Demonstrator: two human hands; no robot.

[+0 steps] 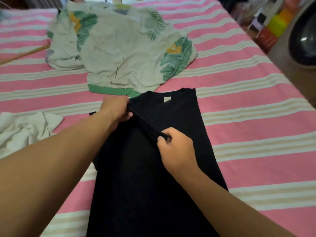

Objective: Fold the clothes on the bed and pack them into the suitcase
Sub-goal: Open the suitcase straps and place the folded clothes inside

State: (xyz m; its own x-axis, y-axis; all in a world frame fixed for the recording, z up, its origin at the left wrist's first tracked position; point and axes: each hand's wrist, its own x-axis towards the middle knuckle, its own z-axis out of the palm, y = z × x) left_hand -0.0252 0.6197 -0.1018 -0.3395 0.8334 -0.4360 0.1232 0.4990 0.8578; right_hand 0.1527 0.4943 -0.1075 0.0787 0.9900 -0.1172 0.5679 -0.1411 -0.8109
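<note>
We see a black shirt (171,168) laid lengthwise down the middle of the bed (256,117), its collar at the far end with a small pale label showing inside the neck, and its lower part running off the near edge of the view. Our left hand (118,109) has its fingers curled round a gathered ridge of the black fabric near the collar's left side, and our right hand (176,147) pinches the nearer end of that same ridge between thumb and curled fingers, so the cloth is pulled up into a taut fold running slantwise between the two hands. The right side of the shirt lies flat with a straight edge; a small piece of it juts out on the left behind our left forearm. Just beyond the collar, touching or slightly overlapping it, lies a cream shirt with green leaf prints (126,48) and a green hem, spread out and rumpled. On the near left rests a crumpled white garment (25,129), apart from the black shirt. The bed wears a pink sheet with white and beige stripes. At the far right, past the bed's edge, we make out blurred coloured objects and a dark rounded shape (304,36).
</note>
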